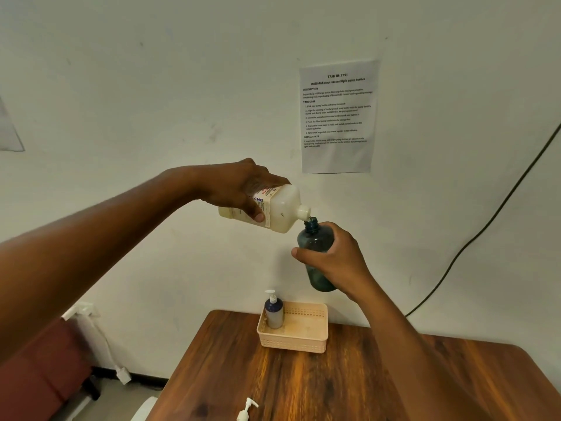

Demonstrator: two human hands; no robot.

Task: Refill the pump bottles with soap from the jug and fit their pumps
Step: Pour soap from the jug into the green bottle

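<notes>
My left hand (243, 189) grips a white soap jug (280, 209), tipped nearly sideways, its spout right over the open neck of a dark teal pump bottle (315, 253). That bottle is held upright in my right hand (337, 262), high above the table. A thin stream of soap appears at the neck. A second bottle (273, 311), blue on top with its white pump fitted, stands in the left end of a peach basket (299, 340). A loose white pump (247, 410) lies near the table's front edge.
The wooden table (303, 384) stands against a white wall with a printed task sheet (337, 117). A black cable (485, 226) runs down the wall at right. A maroon seat (39, 372) and a white power cord (121, 372) lie left of the table.
</notes>
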